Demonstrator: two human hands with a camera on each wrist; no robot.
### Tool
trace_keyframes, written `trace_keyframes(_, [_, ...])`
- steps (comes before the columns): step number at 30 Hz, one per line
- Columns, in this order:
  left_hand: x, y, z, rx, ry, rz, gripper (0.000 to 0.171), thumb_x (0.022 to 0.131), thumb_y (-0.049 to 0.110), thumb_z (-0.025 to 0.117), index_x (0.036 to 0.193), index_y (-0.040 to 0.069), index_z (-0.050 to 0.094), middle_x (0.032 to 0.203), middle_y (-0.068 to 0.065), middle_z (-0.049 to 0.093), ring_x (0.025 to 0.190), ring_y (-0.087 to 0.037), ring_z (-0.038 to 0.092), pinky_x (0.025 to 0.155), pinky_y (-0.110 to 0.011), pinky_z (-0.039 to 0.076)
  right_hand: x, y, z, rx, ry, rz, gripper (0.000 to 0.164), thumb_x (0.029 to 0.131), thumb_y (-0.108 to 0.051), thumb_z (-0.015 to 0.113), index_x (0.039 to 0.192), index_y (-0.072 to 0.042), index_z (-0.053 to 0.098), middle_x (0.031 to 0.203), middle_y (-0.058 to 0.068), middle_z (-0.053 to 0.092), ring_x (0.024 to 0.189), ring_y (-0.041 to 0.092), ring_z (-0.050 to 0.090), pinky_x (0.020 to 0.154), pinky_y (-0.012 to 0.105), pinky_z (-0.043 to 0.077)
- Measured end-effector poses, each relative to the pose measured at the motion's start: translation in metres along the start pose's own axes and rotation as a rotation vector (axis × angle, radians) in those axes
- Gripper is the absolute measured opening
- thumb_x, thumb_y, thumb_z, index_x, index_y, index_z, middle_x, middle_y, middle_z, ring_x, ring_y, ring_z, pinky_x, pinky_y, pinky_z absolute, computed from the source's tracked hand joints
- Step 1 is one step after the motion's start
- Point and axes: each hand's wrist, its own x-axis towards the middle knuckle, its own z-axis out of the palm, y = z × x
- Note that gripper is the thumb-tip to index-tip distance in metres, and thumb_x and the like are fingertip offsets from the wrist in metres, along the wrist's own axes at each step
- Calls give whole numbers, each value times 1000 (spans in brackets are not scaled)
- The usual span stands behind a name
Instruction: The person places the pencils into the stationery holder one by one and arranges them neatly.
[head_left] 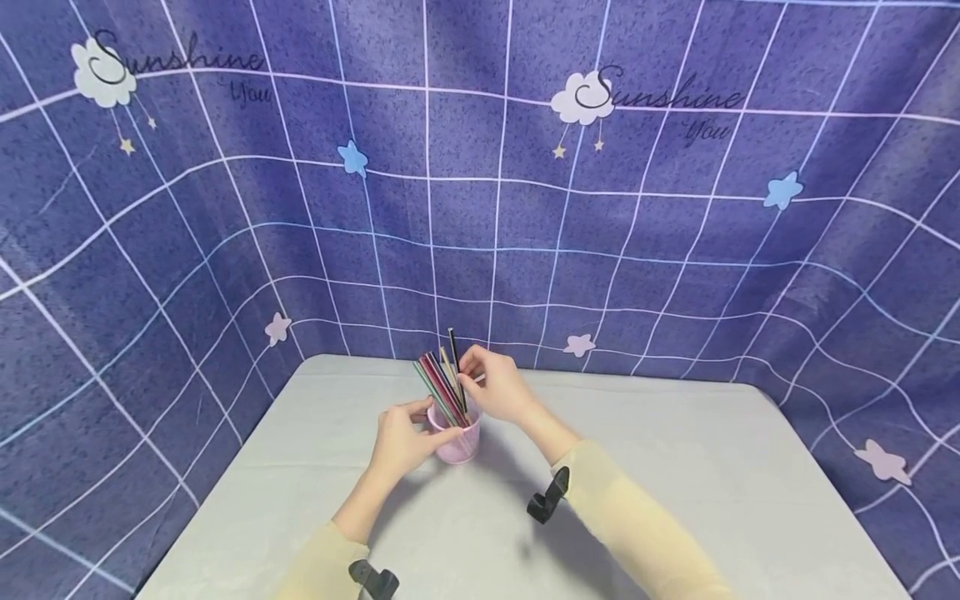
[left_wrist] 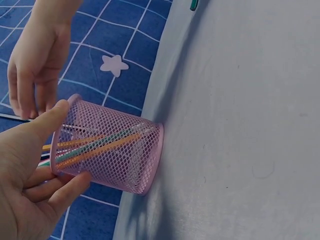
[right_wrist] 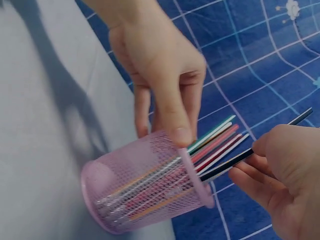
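A pink mesh pencil cup (head_left: 459,451) stands on the table, with several pencils (right_wrist: 220,145) in green, white, red and other colours leaning in it. My left hand (head_left: 400,440) grips the cup near its rim, thumb on the near side and fingers round the other side. Over the cup, my right hand (head_left: 501,385) pinches a black pencil (head_left: 453,346) between thumb and fingers. That pencil stands nearly upright, its lower end at the cup's mouth among the others. Through the mesh (left_wrist: 110,145) in the left wrist view, orange and green pencils show.
A pale cloth covers the table (head_left: 675,500). Behind and beside it hangs a blue curtain (head_left: 465,208) with white grid lines, stars and clouds. Black bands with small devices (head_left: 551,496) sit on both sleeves.
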Motion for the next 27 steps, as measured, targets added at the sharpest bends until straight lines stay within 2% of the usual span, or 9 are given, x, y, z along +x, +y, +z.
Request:
trace_keyframes(5, [1,0,0,-2,4,12,75,70,37,101,125,-6,74,106,-22,81,86,-33,82,73,-46,69,0,0,8,-65,-41,-22,6,98,-4,71,101,-4,66,92,9,77,82,20,77,71,18,63])
trace_keyframes(12, [0,-2,0,4,9,21,75,69,39,101,126,-3,75,108,-20,81,86,-29,83,69,-34,69,-1,2,21,-144,-75,-3,7,96,-4,72,99,-3,66,89,8,77,80,18,76,72,20,63])
trace_keyframes(20, [1,-3,2,5,8,29,74,70,39,100,126,-3,75,108,-22,80,87,-33,82,73,-49,69,-3,5,34,-185,-70,3,10,96,-4,75,99,-2,66,88,9,78,79,17,76,69,18,62])
trace_keyframes(27, [1,-2,2,16,2,26,75,70,39,100,126,-4,75,107,-21,81,86,-32,83,75,-48,69,-4,2,34,-192,-48,15,13,92,0,77,98,-1,65,88,10,78,79,19,77,69,20,63])
